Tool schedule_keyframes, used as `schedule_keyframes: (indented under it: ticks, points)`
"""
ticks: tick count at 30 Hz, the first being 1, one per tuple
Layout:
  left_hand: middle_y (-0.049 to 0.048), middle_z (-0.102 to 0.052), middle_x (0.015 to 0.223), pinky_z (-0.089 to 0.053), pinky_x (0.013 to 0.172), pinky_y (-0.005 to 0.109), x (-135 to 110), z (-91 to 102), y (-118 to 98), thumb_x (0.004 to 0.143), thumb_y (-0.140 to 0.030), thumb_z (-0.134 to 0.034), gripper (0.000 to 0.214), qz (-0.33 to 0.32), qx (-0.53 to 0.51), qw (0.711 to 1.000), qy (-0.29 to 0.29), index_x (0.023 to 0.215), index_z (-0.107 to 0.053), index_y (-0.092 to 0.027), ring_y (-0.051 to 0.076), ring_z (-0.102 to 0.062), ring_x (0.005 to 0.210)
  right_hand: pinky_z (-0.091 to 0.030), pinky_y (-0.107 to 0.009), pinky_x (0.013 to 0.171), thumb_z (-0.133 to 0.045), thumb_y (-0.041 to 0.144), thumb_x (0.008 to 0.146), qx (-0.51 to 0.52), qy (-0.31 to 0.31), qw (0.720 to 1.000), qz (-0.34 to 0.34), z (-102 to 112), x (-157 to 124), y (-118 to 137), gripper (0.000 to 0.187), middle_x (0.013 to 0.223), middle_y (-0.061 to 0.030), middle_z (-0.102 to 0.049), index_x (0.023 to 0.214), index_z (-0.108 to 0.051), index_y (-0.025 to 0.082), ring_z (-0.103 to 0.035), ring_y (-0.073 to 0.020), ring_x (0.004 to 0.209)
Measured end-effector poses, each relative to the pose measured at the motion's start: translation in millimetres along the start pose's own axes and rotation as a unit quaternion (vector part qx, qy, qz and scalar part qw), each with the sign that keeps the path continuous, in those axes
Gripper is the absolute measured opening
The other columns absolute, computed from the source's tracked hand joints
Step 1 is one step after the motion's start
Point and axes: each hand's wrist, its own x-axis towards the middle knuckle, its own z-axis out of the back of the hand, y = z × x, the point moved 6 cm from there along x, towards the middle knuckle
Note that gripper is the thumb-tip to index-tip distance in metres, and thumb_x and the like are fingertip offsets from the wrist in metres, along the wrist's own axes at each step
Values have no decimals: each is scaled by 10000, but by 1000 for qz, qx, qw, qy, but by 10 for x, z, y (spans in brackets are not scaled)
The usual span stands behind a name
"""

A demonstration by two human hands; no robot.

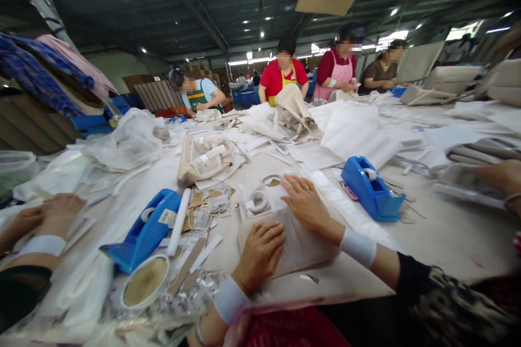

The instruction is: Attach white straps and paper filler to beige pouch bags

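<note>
A flat beige fabric piece in a clear plastic bag (pixel 301 249) lies in front of me. My left hand (pixel 262 252) rests on its near left part, fingers together and laid over the plastic. Farther up, my right hand (pixel 307 203) lies flat with its fingers stretched out across the bag's upper right. Neither hand grips anything visible. Near the bag's upper left is a white coiled strap or cord (pixel 258 203), seemingly beneath the clear plastic. A blue tape dispenser (pixel 368 187) stands right of my right hand.
A second blue tape dispenser (pixel 152 227) and a round tub (pixel 145 282) stand at left, beside strung tags (pixel 209 203). Beyond lies a folded beige fabric bundle (pixel 209 160). Co-workers' hands (pixel 61 214) reach in at both sides. Several people work across the table.
</note>
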Motion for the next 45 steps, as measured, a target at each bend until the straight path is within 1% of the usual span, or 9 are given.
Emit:
schedule_keyframes:
  ticks: [4,8,15,22,27,31,36,41,45]
  points:
    - [73,-601,1292,-403,1026,449,-36,105,149,910,-173,-528,171,89,-14,993,-70,1004,-662,-223,237,-515,1233,-360,-483,1109,-485,334,959,113,-64,984,-123,155,-365,-355,464,1440,-122,-433,1405,-445,213,-389,-285,1330]
    - [156,-449,1411,-332,1089,557,-355,226,419,865,-233,-582,417,283,17,943,-176,1275,-527,-186,319,-384,1339,-483,-471,1015,-496,358,936,230,-37,960,-156,232,-908,-624,568,1471,-110,-359,1470,-321,274,-382,-272,1352]
    - [157,-494,1364,-457,1022,454,-826,37,639,817,-380,-628,744,449,-266,837,-165,1451,-283,-200,277,-546,1213,-247,-536,1176,-434,6,735,65,71,993,65,342,-1397,-33,842,1596,-113,-176,1531,-204,159,-156,-295,1463]
    - [153,-601,1228,-537,857,377,-594,131,619,767,-289,-719,856,549,-378,725,-173,1471,-242,-194,258,-637,1029,-315,-495,1148,-376,-21,697,-4,21,992,126,143,-1107,121,793,1534,-159,-331,1484,-307,52,-246,-288,1437]
    - [104,-687,993,-557,710,307,-305,203,590,869,-357,-621,452,525,-565,605,-199,1260,-506,-161,199,-677,797,-350,-454,1126,-459,25,625,4,29,992,127,313,-736,30,797,1447,-168,-459,1421,-430,53,-387,-306,1354]
    - [86,-663,808,-559,650,306,-83,317,646,947,-476,-449,380,509,-606,553,-260,1043,-571,-129,173,-658,667,-406,-387,1071,-518,142,786,15,74,989,124,510,-351,-107,530,1359,-142,-563,1312,-559,89,-510,-278,1253]
    - [61,-641,876,-531,679,260,4,332,655,946,-385,-463,226,467,-554,584,-366,1002,-489,-167,141,-665,724,-489,-347,784,-560,496,868,-11,173,984,39,527,267,-424,439,1154,-84,-701,1202,-663,231,-652,-298,1005]
    - [25,-620,965,-488,704,228,2,186,444,788,-156,-645,339,409,-446,675,-422,1079,-477,-196,114,-614,751,-386,-284,629,-571,490,844,-6,230,973,22,515,615,-481,383,922,-47,-735,1126,-713,273,-642,-246,828]
    - [63,-622,1042,-485,771,260,80,103,283,804,-144,-598,297,368,-283,799,-382,1082,-507,-194,144,-599,848,-329,-266,582,-588,445,824,22,252,967,1,551,697,-438,337,856,-28,-712,1053,-737,247,-599,-202,756]
